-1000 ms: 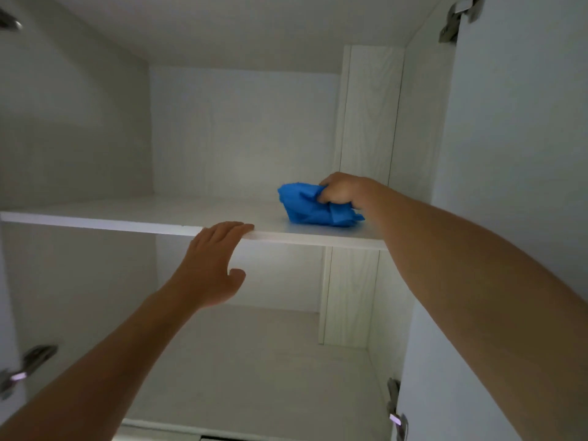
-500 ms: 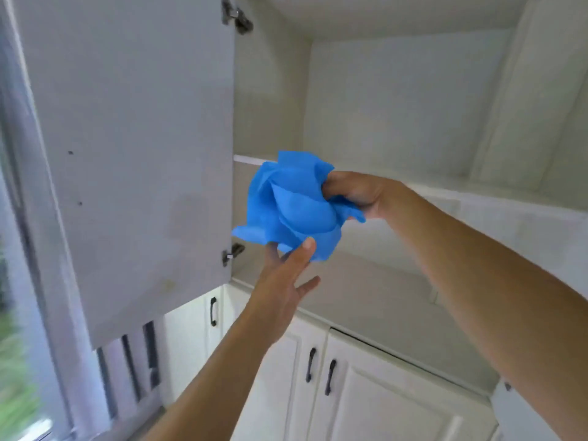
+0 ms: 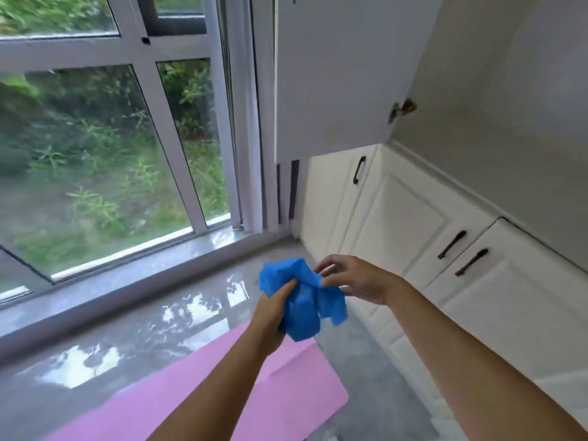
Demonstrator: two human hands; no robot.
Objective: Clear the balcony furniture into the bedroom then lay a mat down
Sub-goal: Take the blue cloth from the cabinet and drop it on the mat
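A: The cloth (image 3: 305,310) has come down from the cupboard shelf to above the floor (image 3: 159,329). Risk?
B: Rising into the open cupboard door (image 3: 334,74) overhead. The mat (image 3: 302,393) lies flat near the window (image 3: 95,138), long axis along the sill (image 3: 127,281), end toward the cabinets (image 3: 397,224).
A: Grip?
B: The left hand (image 3: 270,313) bunches the cloth; the right hand (image 3: 359,281) apparently pinches its edge.

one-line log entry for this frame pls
left hand: grips blue cloth | right hand: pinches cloth edge | pink mat: on floor | cabinet door: open
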